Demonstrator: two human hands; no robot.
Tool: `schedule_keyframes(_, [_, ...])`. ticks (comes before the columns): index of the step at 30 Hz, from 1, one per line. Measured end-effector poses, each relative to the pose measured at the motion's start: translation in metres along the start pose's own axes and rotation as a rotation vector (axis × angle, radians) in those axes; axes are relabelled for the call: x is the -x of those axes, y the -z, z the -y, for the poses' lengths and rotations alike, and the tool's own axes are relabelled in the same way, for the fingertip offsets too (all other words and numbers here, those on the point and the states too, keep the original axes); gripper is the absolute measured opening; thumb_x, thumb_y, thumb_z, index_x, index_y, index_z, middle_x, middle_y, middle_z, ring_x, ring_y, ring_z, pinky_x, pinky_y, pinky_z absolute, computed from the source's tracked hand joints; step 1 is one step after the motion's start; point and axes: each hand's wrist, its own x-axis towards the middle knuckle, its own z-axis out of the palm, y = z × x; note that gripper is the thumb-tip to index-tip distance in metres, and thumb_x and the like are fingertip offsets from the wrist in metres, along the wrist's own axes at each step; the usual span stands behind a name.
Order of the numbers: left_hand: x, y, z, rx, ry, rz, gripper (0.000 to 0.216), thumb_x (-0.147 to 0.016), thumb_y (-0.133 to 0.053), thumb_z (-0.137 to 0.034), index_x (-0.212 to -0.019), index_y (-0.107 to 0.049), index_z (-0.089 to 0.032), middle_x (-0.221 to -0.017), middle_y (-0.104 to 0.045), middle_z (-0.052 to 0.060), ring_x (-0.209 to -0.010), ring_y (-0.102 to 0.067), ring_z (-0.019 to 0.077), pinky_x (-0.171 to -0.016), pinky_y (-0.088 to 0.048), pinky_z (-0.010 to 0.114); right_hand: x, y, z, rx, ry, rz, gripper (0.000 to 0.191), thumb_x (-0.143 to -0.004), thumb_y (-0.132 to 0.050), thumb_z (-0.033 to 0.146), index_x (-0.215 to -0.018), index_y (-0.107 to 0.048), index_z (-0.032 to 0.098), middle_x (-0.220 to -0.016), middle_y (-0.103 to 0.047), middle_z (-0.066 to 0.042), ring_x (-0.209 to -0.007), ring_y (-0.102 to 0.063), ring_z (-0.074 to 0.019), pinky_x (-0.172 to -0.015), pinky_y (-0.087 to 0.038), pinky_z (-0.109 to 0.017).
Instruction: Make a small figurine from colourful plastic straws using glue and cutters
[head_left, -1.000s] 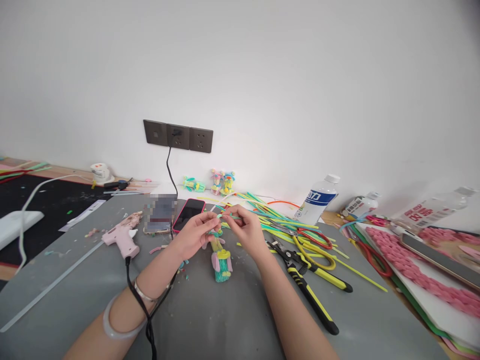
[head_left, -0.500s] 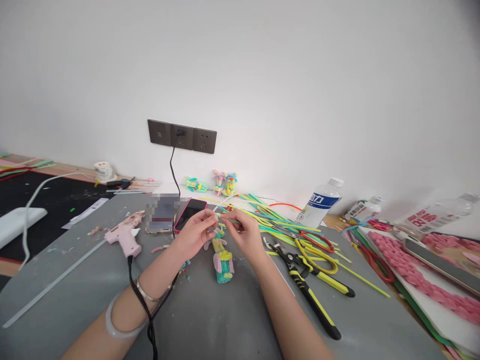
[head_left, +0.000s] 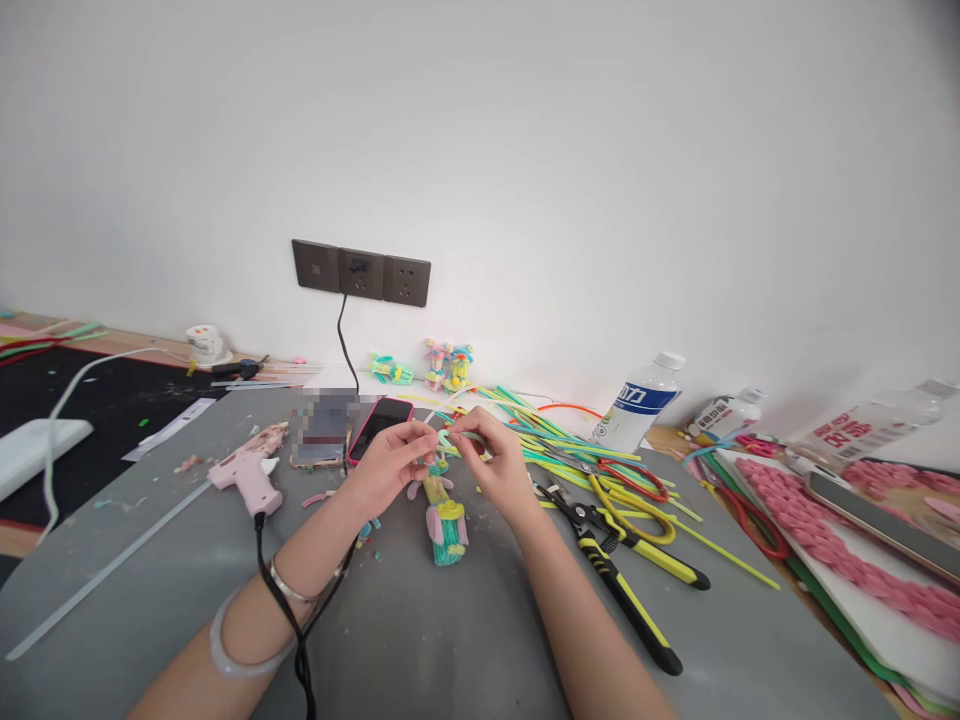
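Observation:
Between my hands, above the grey table, is a short pale green pipe cleaner (head_left: 444, 438) with a small bend. My left hand (head_left: 394, 462) pinches its left end with thumb and fingers. From the other side my right hand (head_left: 491, 462) grips it with curled fingers that partly hide it. Just below them lies a small fuzzy figure (head_left: 448, 535) in teal, yellow and pink, its upper part close behind my fingertips. Whether my fingers touch the figure is unclear.
Left of my hands lie a pink glue gun (head_left: 247, 472) with a black cord and a phone (head_left: 381, 428). Black-and-yellow pliers (head_left: 592, 520), scissors (head_left: 634, 515) and loose pipe cleaners (head_left: 525, 420) spread to the right. Small figures (head_left: 450, 365) stand by the wall, and a bottle (head_left: 637, 405) stands farther right.
My right hand has risen slightly and shifted a little right. A bent part of the pale green pipe cleaner now shows more clearly between the hands. My left hand stays nearly in place.

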Motion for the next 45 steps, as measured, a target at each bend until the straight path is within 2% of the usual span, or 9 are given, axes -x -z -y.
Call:
schedule_keyframes(11, [-0.001,-0.001,0.0,-0.026,0.013,-0.015,0.027,-0.07,-0.084,-0.035,-0.074,-0.067,-0.014,-0.061,-0.05,-0.003,-0.056,-0.04,0.0064,-0.048,-0.032,0.018,0.003,-0.003,-0.003,0.078,0.058,0.002,0.011,-0.094,-0.055,0.016,-0.088,-0.062,0.021,-0.08,-0.059,-0.003,-0.067,-0.052,-0.0147,-0.052,-0.038,-0.025])
schedule_keyframes(18, [0.001,-0.007,-0.001,-0.009,-0.079,-0.091,0.033,-0.064,-0.088,-0.038,-0.076,-0.068,-0.015,-0.06,-0.049,-0.005,-0.053,-0.039,0.0051,-0.048,-0.032,0.017,0.004,-0.009,-0.001,0.091,0.07,-0.043,0.01,-0.095,-0.055,0.017,-0.091,-0.063,0.021,-0.08,-0.061,-0.003,-0.069,-0.054,-0.0154,-0.054,-0.038,-0.026])
schedule_keyframes(24, [0.001,-0.009,0.001,-0.028,-0.153,-0.129,0.032,-0.066,-0.086,-0.04,-0.075,-0.068,-0.015,-0.067,-0.051,-0.004,-0.054,-0.038,0.0048,-0.05,-0.032,0.018,0.004,-0.01,0.004,0.101,0.104,-0.027,0.013,-0.094,-0.053,0.014,-0.087,-0.062,0.02,-0.076,-0.058,-0.002,-0.064,-0.05,-0.0138,-0.051,-0.035,-0.025])
schedule_keyframes(32, [0.002,-0.008,0.005,-0.251,-0.328,-0.193,0.026,-0.078,-0.076,-0.041,-0.078,-0.066,-0.016,-0.07,-0.05,-0.003,-0.055,-0.038,0.006,-0.05,-0.032,0.02,0.005,-0.013,0.005,0.135,0.096,-0.005,0.011,-0.094,-0.052,0.015,-0.087,-0.059,0.021,-0.073,-0.053,-0.001,-0.061,-0.048,-0.0129,-0.05,-0.036,-0.024])
schedule_keyframes(35, [0.001,-0.005,0.003,-0.328,-0.329,-0.217,0.028,-0.079,-0.075,-0.043,-0.078,-0.065,-0.017,-0.065,-0.048,-0.004,-0.053,-0.039,0.007,-0.048,-0.033,0.02,0.007,-0.015,0.003,0.148,0.057,0.021,0.008,-0.094,-0.052,0.018,-0.089,-0.058,0.021,-0.077,-0.055,-0.002,-0.065,-0.052,-0.0139,-0.048,-0.037,-0.023])
schedule_keyframes(40, [0.0,-0.002,-0.004,-0.402,-0.273,-0.162,0.033,-0.074,-0.077,-0.048,-0.077,-0.066,-0.017,-0.065,-0.052,-0.003,-0.054,-0.044,0.009,-0.049,-0.038,0.021,0.006,-0.012,-0.002,0.168,0.058,-0.014,0.012,-0.092,-0.056,0.021,-0.08,-0.058,0.021,-0.073,-0.056,-0.001,-0.062,-0.051,-0.0132,-0.048,-0.035,-0.023])
schedule_keyframes(45, [-0.002,0.004,-0.007,-0.564,-0.441,-0.088,0.02,-0.08,-0.073,-0.038,-0.084,-0.071,-0.018,-0.081,-0.06,0.002,-0.068,-0.055,0.0134,-0.057,-0.045,0.023,0.002,-0.002,0.0,0.03,-0.004,0.036,0.01,-0.091,-0.06,0.022,-0.083,-0.064,0.02,-0.074,-0.057,-0.002,-0.065,-0.053,-0.0139,-0.048,-0.034,-0.023])
